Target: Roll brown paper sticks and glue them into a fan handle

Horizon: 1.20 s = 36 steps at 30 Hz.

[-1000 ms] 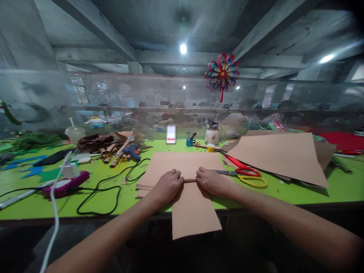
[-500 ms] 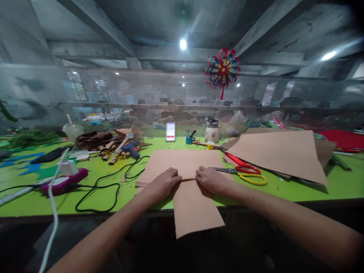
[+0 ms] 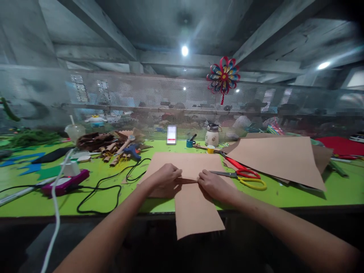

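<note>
A strip of brown paper (image 3: 196, 212) lies across the near edge of the green table (image 3: 113, 197) and hangs over it toward me. Its far end has a narrow folded pleat between my hands. My left hand (image 3: 164, 176) is raised a little, fingers curled and pinching the left end of that fold. My right hand (image 3: 214, 184) rests knuckles up on the right end, fingers pressed down on the fold. A larger brown sheet (image 3: 186, 163) lies flat under and behind both hands.
Red and yellow scissors (image 3: 245, 177) lie just right of my right hand. More brown sheets (image 3: 280, 158) are stacked at the right. A black cable (image 3: 105, 189), a pink device (image 3: 65, 183), a glue gun (image 3: 131, 151) and paper scraps sit at the left. A phone (image 3: 171, 135) stands by the mesh screen.
My left hand has lifted off the paper and moved slightly back, now pinching the fold's left end. My right hand has stayed pressing on the fold.
</note>
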{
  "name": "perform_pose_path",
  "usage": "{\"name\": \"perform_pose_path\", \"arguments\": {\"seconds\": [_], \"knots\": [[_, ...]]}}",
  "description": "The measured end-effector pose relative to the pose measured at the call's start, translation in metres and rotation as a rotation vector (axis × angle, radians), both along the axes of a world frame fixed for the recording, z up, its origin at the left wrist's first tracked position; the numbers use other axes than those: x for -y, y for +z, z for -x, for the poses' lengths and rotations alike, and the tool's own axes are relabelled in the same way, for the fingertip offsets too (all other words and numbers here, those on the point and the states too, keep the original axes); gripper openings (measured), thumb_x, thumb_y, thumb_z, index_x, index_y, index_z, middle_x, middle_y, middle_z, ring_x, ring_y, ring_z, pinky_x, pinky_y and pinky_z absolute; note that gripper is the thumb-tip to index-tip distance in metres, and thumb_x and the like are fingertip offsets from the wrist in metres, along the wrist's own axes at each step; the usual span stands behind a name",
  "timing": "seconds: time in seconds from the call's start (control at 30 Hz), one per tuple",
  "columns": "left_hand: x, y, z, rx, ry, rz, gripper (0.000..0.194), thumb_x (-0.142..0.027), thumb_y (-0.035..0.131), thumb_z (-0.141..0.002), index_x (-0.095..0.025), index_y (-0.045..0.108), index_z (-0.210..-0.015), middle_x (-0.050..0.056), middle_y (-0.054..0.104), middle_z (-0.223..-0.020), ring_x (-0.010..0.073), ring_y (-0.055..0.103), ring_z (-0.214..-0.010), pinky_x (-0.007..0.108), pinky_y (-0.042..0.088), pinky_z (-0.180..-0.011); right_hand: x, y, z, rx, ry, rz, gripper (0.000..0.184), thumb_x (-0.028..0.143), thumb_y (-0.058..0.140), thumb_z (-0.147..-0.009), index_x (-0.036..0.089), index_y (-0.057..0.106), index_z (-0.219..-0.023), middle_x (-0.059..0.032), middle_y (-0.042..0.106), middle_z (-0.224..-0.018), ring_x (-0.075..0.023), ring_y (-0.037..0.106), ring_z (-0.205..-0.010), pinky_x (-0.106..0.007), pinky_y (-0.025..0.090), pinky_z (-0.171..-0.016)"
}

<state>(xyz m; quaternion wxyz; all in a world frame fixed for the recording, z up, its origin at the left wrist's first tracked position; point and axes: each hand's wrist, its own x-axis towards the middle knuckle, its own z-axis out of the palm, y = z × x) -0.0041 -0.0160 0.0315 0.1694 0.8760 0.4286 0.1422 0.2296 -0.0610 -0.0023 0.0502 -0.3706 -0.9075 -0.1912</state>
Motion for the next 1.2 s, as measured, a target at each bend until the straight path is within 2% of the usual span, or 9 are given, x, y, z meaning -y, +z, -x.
{"name": "perform_pose_path", "arguments": {"seconds": [0.07,0.13,0.33,0.53,0.63,0.8,0.97,1.07,1.2], "knots": [[-0.008,0.003,-0.013,-0.038,0.065,0.038,0.049,-0.043,0.032,-0.09,-0.014,0.058,-0.06,0.001,0.048,-0.053,0.0139,0.041,-0.053,0.026,0.031,-0.054,0.001,-0.002,-0.001,-0.032,-0.02,-0.001,0.014,0.006,0.049,-0.09,0.009,0.063,-0.09,-0.0119,0.059,-0.088,-0.0226,0.05,-0.085,-0.033,0.041,-0.073],[-0.014,0.003,-0.025,-0.088,0.094,0.058,0.049,-0.045,0.034,-0.09,-0.015,0.053,-0.056,0.001,0.044,-0.05,0.0135,0.039,-0.05,0.027,0.03,-0.053,0.001,-0.006,-0.003,-0.071,-0.038,-0.007,0.014,0.006,0.05,-0.09,0.01,0.063,-0.091,-0.0112,0.059,-0.089,-0.0223,0.05,-0.085,-0.033,0.041,-0.074],[-0.016,0.004,-0.035,-0.135,0.023,0.095,0.036,-0.037,0.044,-0.084,-0.017,0.049,-0.055,0.001,0.049,-0.055,0.0141,0.041,-0.053,0.027,0.033,-0.056,-0.005,-0.021,-0.011,-0.271,-0.077,-0.075,0.018,0.009,0.043,-0.095,0.013,0.061,-0.091,-0.0087,0.057,-0.089,-0.0195,0.05,-0.081,-0.03,0.039,-0.07],[-0.011,0.016,-0.028,0.082,-0.151,0.294,0.044,-0.056,0.042,-0.084,-0.018,0.044,-0.062,-0.002,0.038,-0.061,0.0133,0.036,-0.059,0.025,0.032,-0.056,-0.002,-0.022,-0.013,-0.357,-0.008,-0.212,0.02,0.009,0.041,-0.095,0.011,0.06,-0.096,-0.0097,0.054,-0.087,-0.0215,0.047,-0.083,-0.031,0.038,-0.071],[-0.007,0.015,-0.026,0.135,-0.121,0.403,0.047,-0.061,0.046,-0.081,-0.018,0.043,-0.062,-0.002,0.036,-0.06,0.0128,0.033,-0.059,0.025,0.032,-0.055,-0.001,-0.021,-0.013,-0.362,0.002,-0.248,0.021,0.008,0.039,-0.095,0.011,0.06,-0.096,-0.0101,0.054,-0.086,-0.0221,0.045,-0.083,-0.032,0.037,-0.071],[-0.002,0.007,-0.026,0.269,-0.053,0.509,0.047,-0.062,0.053,-0.076,-0.016,0.052,-0.067,0.001,0.049,-0.065,0.0145,0.04,-0.063,0.026,0.036,-0.059,-0.001,-0.021,-0.013,-0.371,0.013,-0.244,0.023,0.006,0.037,-0.093,0.012,0.059,-0.089,-0.01,0.053,-0.085,-0.0218,0.044,-0.081,-0.033,0.038,-0.071],[0.0,-0.001,-0.027,0.377,-0.119,0.629,0.046,-0.06,0.057,-0.076,-0.016,0.05,-0.066,-0.003,0.042,-0.06,0.0108,0.035,-0.056,0.025,0.032,-0.056,-0.002,-0.024,-0.012,-0.429,0.008,-0.251,0.025,0.007,0.035,-0.094,0.013,0.059,-0.088,-0.0096,0.053,-0.085,-0.0215,0.045,-0.082,-0.033,0.04,-0.074],[0.002,-0.001,-0.03,0.391,-0.123,0.588,0.046,-0.059,0.056,-0.077,-0.018,0.043,-0.063,-0.006,0.034,-0.056,0.0091,0.028,-0.052,0.024,0.025,-0.052,-0.003,-0.025,-0.014,-0.569,0.023,-0.19,0.025,0.01,0.036,-0.095,0.014,0.06,-0.087,-0.0088,0.053,-0.085,-0.0198,0.048,-0.083,-0.032,0.043,-0.075],[0.004,0.002,-0.034,0.282,-0.114,0.395,0.043,-0.053,0.05,-0.082,-0.019,0.036,-0.06,-0.006,0.03,-0.055,0.0092,0.026,-0.053,0.025,0.021,-0.05,-0.007,-0.021,-0.021,-0.895,0.083,0.051,0.02,0.014,0.047,-0.09,0.015,0.06,-0.104,-0.0105,0.054,-0.103,-0.0173,0.054,-0.09,-0.029,0.049,-0.076]]}}
